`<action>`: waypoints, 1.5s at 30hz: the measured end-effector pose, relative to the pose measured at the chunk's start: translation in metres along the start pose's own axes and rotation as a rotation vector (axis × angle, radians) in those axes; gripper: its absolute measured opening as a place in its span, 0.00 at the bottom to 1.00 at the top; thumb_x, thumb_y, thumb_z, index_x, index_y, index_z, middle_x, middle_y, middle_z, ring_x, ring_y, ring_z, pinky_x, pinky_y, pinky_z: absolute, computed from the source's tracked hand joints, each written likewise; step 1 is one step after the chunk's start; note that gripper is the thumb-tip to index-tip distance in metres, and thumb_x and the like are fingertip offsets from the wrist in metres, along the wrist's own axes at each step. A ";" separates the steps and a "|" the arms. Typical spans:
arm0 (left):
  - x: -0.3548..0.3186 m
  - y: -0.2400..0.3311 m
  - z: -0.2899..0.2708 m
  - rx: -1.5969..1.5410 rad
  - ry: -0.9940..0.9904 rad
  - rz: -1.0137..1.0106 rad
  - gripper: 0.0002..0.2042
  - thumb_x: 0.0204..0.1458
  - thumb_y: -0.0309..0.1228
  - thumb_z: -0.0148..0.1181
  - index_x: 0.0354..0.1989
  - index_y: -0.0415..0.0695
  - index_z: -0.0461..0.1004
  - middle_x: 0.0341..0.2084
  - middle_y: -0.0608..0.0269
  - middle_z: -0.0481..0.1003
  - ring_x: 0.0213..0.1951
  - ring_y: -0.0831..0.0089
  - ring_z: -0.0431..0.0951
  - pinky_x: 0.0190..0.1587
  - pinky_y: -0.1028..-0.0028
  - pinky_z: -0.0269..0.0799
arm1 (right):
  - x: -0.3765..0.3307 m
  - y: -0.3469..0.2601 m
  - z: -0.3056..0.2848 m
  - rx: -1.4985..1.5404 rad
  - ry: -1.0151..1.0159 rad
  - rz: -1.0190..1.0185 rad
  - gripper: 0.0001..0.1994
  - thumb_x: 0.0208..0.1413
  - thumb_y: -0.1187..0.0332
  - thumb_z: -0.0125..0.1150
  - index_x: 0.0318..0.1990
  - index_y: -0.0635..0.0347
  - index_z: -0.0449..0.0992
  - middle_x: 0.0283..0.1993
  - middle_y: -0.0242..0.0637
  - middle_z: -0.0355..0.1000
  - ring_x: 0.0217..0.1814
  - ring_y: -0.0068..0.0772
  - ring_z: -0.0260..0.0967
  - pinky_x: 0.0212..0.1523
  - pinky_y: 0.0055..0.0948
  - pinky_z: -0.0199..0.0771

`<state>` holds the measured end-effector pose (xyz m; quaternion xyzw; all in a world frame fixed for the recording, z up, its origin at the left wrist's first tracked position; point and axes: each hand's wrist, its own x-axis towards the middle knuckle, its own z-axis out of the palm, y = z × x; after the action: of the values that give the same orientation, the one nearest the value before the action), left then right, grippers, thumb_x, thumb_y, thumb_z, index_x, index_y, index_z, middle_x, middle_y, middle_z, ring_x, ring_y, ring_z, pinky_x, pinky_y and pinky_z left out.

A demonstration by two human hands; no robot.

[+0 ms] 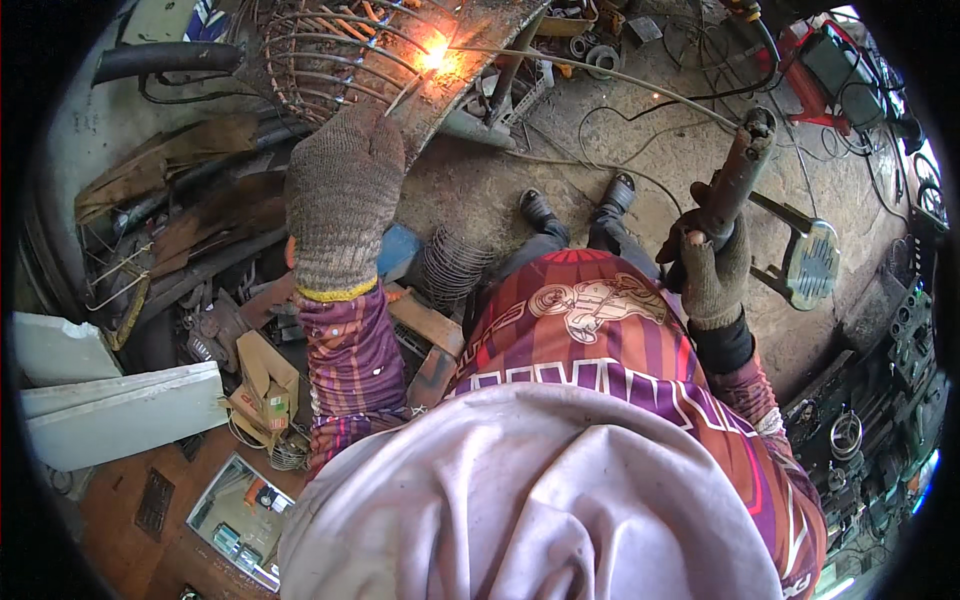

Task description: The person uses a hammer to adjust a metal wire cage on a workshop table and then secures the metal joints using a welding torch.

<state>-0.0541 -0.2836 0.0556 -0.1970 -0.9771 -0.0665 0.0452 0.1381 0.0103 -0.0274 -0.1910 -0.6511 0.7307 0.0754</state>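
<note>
1. Nearest the camera: a pale grey cloth [520,500] drapes over the person's head and shoulders and fills the lower centre. Below it, a maroon and purple patterned shirt.
2. Right hand [712,272], in a knit glove, at 3 o'clock of the frame. It is clenched around the handle of a welding electrode holder [738,170]. The holder points up toward 1 o'clock from the fist.
3. A thin electrode rod [600,75] leaves the holder's tip and runs long toward 10 o'clock, ending at a bright orange arc spark [432,50].
4. Left hand [342,205], in a grey knit glove with a yellow cuff, raised at 11 o'clock. Back of the glove faces the camera; cannot tell whether it grips anything. The spark lies just past its fingertips, at 1 o'clock from it.
5. The spark sits on a rusty wire cage [320,60] at 12 o'clock.
6. Farther: feet in dark sandals on a dirt floor [480,190], a metal stool [808,262], and loose cables.
</note>
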 end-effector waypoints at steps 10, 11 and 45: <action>-0.002 -0.002 0.001 0.008 -0.001 -0.010 0.10 0.58 0.36 0.55 0.33 0.43 0.78 0.29 0.46 0.78 0.33 0.45 0.79 0.36 0.53 0.75 | -0.001 -0.001 0.000 -0.091 -0.013 0.001 0.27 0.62 0.58 0.62 0.60 0.70 0.65 0.33 0.34 0.73 0.29 0.20 0.69 0.30 0.22 0.71; -0.002 -0.001 0.001 0.009 0.004 -0.011 0.10 0.58 0.36 0.55 0.34 0.43 0.78 0.29 0.47 0.78 0.33 0.45 0.80 0.36 0.53 0.75 | -0.001 -0.001 -0.001 -0.091 -0.012 0.001 0.27 0.62 0.58 0.62 0.60 0.70 0.65 0.33 0.34 0.73 0.29 0.20 0.69 0.30 0.22 0.71; -0.007 0.006 -0.015 -0.077 -0.005 -0.048 0.09 0.58 0.34 0.58 0.33 0.41 0.77 0.27 0.47 0.77 0.32 0.48 0.79 0.34 0.58 0.74 | -0.006 -0.006 -0.004 0.042 0.026 -0.022 0.34 0.61 0.55 0.63 0.63 0.73 0.59 0.33 0.37 0.72 0.28 0.26 0.70 0.30 0.26 0.72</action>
<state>-0.0446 -0.2833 0.0702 -0.1752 -0.9784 -0.1047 0.0335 0.1443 0.0123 -0.0204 -0.1916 -0.6368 0.7407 0.0959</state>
